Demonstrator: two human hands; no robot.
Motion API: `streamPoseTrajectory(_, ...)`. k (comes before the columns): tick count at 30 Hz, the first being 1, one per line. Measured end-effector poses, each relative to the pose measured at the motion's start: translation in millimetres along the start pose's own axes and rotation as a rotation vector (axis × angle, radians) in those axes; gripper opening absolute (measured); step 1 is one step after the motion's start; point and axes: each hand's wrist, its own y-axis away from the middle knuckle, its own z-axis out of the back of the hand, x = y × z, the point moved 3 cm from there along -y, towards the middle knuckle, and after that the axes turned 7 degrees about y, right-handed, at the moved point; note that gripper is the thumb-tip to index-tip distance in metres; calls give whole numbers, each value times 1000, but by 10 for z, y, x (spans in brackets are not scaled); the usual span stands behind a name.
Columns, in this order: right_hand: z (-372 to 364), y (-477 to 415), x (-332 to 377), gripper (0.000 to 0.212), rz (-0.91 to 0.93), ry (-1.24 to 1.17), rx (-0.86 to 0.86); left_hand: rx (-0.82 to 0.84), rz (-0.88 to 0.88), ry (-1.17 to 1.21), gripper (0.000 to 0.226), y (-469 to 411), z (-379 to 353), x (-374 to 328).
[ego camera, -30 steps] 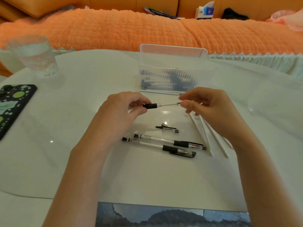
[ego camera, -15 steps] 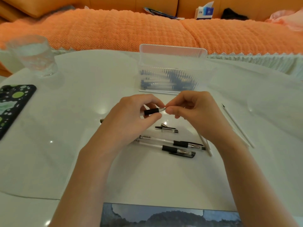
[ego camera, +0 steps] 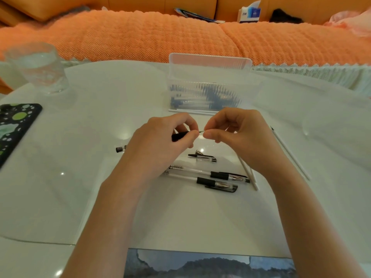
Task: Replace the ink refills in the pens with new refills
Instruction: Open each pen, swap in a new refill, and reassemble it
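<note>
Pen [ego camera: 179,136] pinched between left hand [ego camera: 160,142] and right hand [ego camera: 237,135].

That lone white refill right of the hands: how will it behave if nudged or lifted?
The refill is a thin round tube on a glossy table, so a nudge would probably roll or skid it. Being so slender, it is likely very light and a little bendy; lying flat, it may be fiddly to pinch up.
</note>
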Motion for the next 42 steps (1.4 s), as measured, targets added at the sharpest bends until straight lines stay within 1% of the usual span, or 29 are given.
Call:
streamPoseTrajectory(3, 103, 9, -45, 7, -25, 10, -39, -1, 34, 24, 7, -7, 30, 61)
streamPoseTrajectory(5, 165, 27, -112, 7, -67, 72, -43, -4, 50, 38, 7, -9, 43, 101)
streamPoseTrajectory(9, 148, 61, -258, 10, -142, 339, 74, -30, 48, 79, 4, -8, 55, 122)
streamPoseTrajectory(12, 107, 56, -278, 7, -139, 443, 141, -29, 55, 84, 2, -8, 56, 126)
streamPoseTrajectory(18, 97, 56, -267, 11, -107, 439, 143, -19, 46, 93, 7, -6, 80, 142)
streamPoseTrajectory(23, 81, 57, -207, 7, -84, 349, 96, -25, 53, 100, 8, -3, 93, 144)
streamPoseTrajectory(27, -114, 30, -123, 2, -31, 356, 163, -29, 55, 99, 9, -3, 93, 128)
streamPoseTrajectory(30, -196, 11, -106, 4, -15, 380, 198, -30, 60, 98, 11, -3, 103, 127)
streamPoseTrajectory(42, -229, 3, -90, 2, -56, 323, 233, -46, 73, 96, 8, -18, 124, 143)
